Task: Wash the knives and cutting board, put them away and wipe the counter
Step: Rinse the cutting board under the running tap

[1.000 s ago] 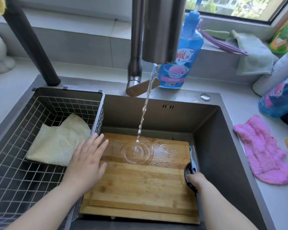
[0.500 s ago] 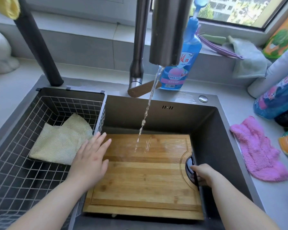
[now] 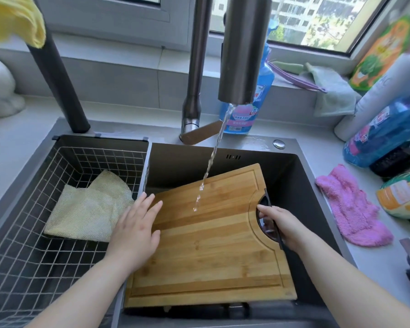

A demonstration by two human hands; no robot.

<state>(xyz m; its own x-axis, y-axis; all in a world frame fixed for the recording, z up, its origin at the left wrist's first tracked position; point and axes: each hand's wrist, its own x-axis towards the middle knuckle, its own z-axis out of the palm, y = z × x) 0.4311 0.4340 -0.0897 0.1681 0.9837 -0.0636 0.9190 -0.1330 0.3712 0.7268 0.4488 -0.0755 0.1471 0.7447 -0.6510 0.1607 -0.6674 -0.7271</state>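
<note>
Sink (image 3: 294, 185): cutting board (image 3: 211, 245) tilted; left hand (image 3: 135, 230) flat on it, right hand (image 3: 282, 226) gripping edge.

Bright daylight enters the window (image 3: 322, 27) above a grey tiled wall (image 3: 118, 84), with buildings (image 3: 291, 9) outside.

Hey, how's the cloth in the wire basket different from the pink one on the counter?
The basket cloth is pale yellow, the pink cloth bright pink. The basket cloth looks like thin mesh, the pink cloth fluffy. The basket cloth lies folded in the wire basket, the pink cloth spread on the counter. Both lie beside the sink basin.
</note>
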